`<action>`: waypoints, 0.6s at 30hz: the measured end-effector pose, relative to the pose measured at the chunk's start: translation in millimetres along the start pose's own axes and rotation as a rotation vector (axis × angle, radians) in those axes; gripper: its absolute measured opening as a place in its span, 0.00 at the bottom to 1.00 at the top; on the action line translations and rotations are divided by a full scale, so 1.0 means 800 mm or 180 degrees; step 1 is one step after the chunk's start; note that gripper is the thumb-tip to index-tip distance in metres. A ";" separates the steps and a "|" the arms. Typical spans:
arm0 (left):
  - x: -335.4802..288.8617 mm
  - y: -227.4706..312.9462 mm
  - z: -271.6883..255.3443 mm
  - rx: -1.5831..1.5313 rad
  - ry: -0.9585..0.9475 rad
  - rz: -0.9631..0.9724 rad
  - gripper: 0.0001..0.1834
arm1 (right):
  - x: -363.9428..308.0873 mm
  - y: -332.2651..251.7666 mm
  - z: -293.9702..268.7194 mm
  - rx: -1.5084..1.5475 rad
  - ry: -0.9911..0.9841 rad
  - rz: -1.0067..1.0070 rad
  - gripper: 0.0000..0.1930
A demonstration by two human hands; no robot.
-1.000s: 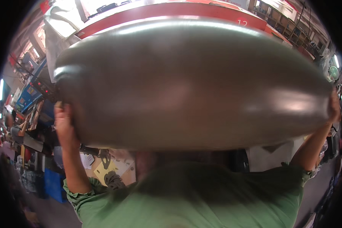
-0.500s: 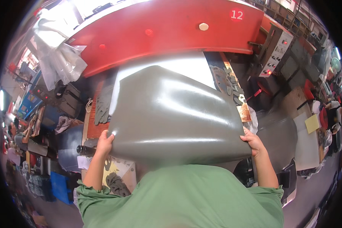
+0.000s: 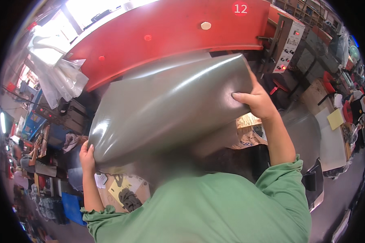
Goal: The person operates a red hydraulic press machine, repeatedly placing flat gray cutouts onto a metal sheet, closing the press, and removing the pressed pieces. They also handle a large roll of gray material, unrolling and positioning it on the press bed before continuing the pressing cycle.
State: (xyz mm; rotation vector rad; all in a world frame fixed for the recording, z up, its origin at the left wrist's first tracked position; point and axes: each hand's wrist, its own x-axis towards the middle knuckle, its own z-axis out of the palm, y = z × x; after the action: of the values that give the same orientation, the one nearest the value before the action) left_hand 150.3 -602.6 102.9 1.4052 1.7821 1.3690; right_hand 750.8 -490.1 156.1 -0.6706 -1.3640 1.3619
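Observation:
Between my hands hangs a large, glossy grey-green flexible sheet [image 3: 166,105], lifted and curved, its near part blurred and in shadow. At its lower left edge my left hand [image 3: 87,156] pinches it between thumb and fingers. Higher up on the right side, my right hand [image 3: 256,99] grips the sheet with the thumb pressed on its upper face and the fingers behind, mostly hidden. The sheet covers most of the work table under the red machine beam [image 3: 170,36]. Its far edge comes close below that beam.
A control box [image 3: 287,46] with knobs and a lit red lamp stands right of the beam. Clear plastic bags [image 3: 56,77] hang at left. Dark cut pieces [image 3: 129,198] lie on a small surface by my left forearm. A yellow paper [image 3: 335,119] lies on a board at right.
My right hand has swung the sheet's right side up and away from me, while my left hand has shifted left and slightly down. The sheet now tilts and folds over.

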 end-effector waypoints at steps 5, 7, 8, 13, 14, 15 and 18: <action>-0.052 -0.050 0.023 -0.0414 -0.0015 -0.0187 0.16 | -0.060 0.024 -0.013 -0.0042 0.0342 0.0254 0.49; -0.060 -0.077 0.041 -0.0258 -0.0046 -0.0284 0.16 | -0.085 0.073 -0.019 0.0462 0.0773 0.1416 0.46; -0.061 -0.088 0.049 -0.0069 -0.0042 -0.0565 0.16 | -0.095 0.099 -0.021 0.0403 0.0982 0.1873 0.45; -0.051 -0.113 0.070 0.0653 -0.0055 -0.0609 0.16 | -0.125 0.182 -0.041 0.0447 0.1089 0.2291 0.37; -0.047 -0.114 0.071 0.0702 0.0012 -0.0377 0.16 | -0.129 0.187 -0.042 0.0356 0.1127 0.2208 0.36; -0.039 -0.113 0.071 0.0704 0.0007 -0.0366 0.16 | -0.128 0.189 -0.045 0.0197 0.1285 0.2216 0.35; 0.007 -0.110 0.070 0.1236 0.0010 -0.0122 0.17 | -0.099 0.183 -0.052 0.0084 0.1314 0.2115 0.31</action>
State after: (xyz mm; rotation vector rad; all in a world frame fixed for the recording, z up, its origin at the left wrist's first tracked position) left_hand 157.0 -572.1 3.3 1.5483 2.1476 1.0410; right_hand 771.7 -519.4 -11.7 -1.3828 -0.8114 1.6215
